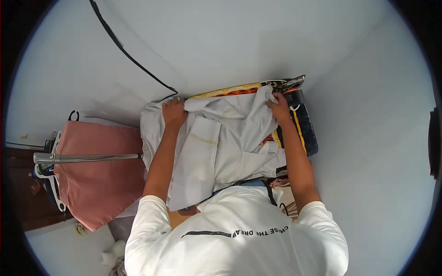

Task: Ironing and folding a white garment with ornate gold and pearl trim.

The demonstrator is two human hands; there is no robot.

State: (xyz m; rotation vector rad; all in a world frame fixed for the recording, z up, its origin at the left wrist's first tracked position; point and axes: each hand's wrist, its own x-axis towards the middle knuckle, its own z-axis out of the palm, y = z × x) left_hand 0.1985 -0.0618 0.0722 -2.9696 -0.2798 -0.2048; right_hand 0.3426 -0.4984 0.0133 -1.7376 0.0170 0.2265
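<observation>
A light grey garment (234, 127) lies spread and creased in front of me, with pale yellowish stitching along some of its seams. One long flat panel of it (198, 165) hangs toward my body. My left hand (174, 112) grips the cloth near its far left edge, fingers curled over it. At the far right, my right hand (280, 107) pinches a bunched corner of the same cloth between thumb and fingers. Beneath the garment, a dark patterned cloth (305, 127) with yellow, orange and red shows along the back and right side.
Walls (362, 120) stand close behind and to the right. A pink cloth (100, 176) hangs over a metal rail (93, 158) at left, near white hangers (53, 183). A black cable (127, 51) runs down the back wall. A black roll-like object (295, 98) lies beside my right hand.
</observation>
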